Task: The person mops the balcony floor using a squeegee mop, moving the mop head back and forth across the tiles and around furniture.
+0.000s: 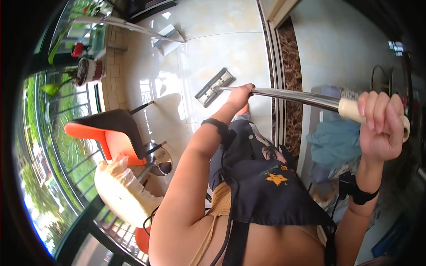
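Observation:
A flat mop with a shiny metal pole (293,96) reaches from the right side of the view down to the floor. My right hand (382,124) is closed around the cream plastic grip at the pole's upper end. Lower on the pole, my left hand (242,94) wraps around the metal. The rectangular grey and white mop head (215,87) lies on the glossy tiled floor (226,50), tilted diagonally in the view, just beyond my left hand. Its underside is hidden.
An orange and black chair (109,136) stands at the left, near a railing and a potted plant (90,71). A white rack's foot (169,40) rests on the floor ahead. At right run a sliding-door track (278,83) and a heap of teal cloth (332,141).

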`<state>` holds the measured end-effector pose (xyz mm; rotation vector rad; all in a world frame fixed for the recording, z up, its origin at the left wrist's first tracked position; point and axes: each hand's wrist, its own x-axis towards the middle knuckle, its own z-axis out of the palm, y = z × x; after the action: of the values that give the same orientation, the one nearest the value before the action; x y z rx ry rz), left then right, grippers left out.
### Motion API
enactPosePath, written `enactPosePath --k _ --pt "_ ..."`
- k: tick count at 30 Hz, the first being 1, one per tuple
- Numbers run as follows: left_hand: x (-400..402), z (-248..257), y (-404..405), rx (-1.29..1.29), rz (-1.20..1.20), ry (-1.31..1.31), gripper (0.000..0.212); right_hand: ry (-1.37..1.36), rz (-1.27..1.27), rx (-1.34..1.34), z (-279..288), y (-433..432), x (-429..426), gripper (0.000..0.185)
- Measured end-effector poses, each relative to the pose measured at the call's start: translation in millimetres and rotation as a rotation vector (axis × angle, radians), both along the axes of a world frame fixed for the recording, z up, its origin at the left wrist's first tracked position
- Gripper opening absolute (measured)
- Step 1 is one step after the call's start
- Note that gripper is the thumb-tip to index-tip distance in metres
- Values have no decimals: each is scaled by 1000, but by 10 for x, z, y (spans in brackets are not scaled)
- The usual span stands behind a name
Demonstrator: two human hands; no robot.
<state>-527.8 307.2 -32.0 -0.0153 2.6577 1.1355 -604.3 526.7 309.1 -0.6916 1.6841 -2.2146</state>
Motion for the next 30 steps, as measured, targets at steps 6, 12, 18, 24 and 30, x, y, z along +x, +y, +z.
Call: enactPosePath --k 6,12,18,24,30 --pt "-218 -111 -42 -17 156 28 17 41 255 59 112 -388 -593 18" --pt "-633 -3 -51 -5 358 59 9 108 553 73 161 -730 -1397 15" --pt "-1165 -116 -143 -26 614 90 18 150 893 64 173 -1312 -2365 17" --pt "-1635 -73 -78 -18 829 42 15 239 1266 8 152 -1740 -3018 24" --pt "-2288 -30 18 36 1126 185 23 159 1714 -33 505 -2249 -3155 16"
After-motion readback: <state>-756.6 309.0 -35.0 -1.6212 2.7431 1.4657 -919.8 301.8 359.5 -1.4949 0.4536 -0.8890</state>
